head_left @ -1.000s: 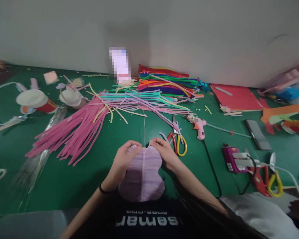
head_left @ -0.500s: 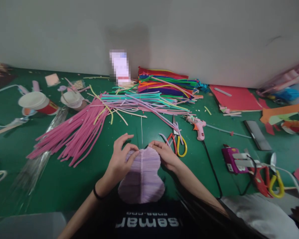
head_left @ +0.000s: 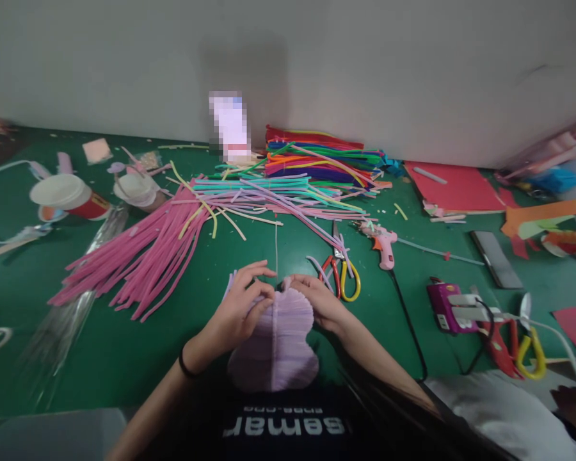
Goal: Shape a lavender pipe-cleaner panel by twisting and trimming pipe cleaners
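A lilac pipe-cleaner piece (head_left: 292,346), lobed with a pinched waist and a raised ridge down its middle, lies between my hands, close to my shirt. A thin pale stem (head_left: 276,246) runs up from its top. My left hand (head_left: 244,304) pinches at the upper left edge, its thumb and index finger near the ridge. Beside its knuckles pokes a lilac pipe-cleaner end (head_left: 230,284). My right hand (head_left: 319,301) grips the upper right edge with curled fingers, their tips partly hidden behind it. Right of this hand lie red-and-yellow-handled scissors (head_left: 338,266).
Pink pipe cleaners (head_left: 139,256) fan out at left, with multicoloured bundles (head_left: 321,160) behind. A pink glue gun (head_left: 386,246) with a black cord lies at right, near a phone (head_left: 496,259) and a purple power adapter (head_left: 454,307). Paper cups (head_left: 62,192) stand at left.
My left hand has shifted slightly right along the top of the lilac piece. A lilac pipe-cleaner end now shows beside its knuckles, and a small lilac bump stands up between the hands.
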`<action>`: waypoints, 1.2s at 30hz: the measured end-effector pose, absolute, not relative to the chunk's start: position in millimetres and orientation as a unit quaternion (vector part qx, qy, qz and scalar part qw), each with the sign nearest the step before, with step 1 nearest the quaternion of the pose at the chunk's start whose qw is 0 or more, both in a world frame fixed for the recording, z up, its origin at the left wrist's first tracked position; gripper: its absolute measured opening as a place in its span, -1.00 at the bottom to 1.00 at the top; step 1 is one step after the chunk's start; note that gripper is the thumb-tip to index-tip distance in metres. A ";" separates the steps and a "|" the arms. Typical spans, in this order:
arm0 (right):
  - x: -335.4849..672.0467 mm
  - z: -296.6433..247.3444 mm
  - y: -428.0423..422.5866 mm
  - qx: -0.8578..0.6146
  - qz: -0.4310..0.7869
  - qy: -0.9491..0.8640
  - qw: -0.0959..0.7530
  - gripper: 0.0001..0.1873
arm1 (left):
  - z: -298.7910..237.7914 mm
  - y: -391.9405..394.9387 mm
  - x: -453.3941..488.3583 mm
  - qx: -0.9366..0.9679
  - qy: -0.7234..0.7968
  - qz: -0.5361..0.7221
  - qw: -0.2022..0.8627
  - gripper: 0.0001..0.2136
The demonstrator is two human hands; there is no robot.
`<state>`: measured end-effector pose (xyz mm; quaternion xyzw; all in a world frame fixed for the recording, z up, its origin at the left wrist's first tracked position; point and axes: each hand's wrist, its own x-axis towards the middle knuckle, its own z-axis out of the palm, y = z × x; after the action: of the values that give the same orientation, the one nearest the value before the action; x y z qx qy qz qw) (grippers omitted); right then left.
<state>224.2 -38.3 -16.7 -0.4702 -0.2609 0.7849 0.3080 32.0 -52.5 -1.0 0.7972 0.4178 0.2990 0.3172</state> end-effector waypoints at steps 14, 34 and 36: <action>234.5 -15.9 -38.4 -0.425 0.804 -0.248 0.333 -0.68 | 12.0 -40.6 30.0 0.766 0.429 0.288 0.383 -0.93; 225.6 -13.4 -38.7 -0.436 0.789 -0.264 0.343 -0.68 | 25.2 -16.3 22.2 0.718 0.365 0.230 0.547 -0.82; 227.4 -13.6 -38.1 -0.424 0.797 -0.262 0.340 -0.69 | 23.6 -16.1 20.8 0.691 0.378 0.235 0.569 -0.77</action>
<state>227.4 -38.1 -13.6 -0.4244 -0.2618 0.7974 0.3400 20.8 -16.1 23.6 0.6911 0.3784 0.2346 0.5694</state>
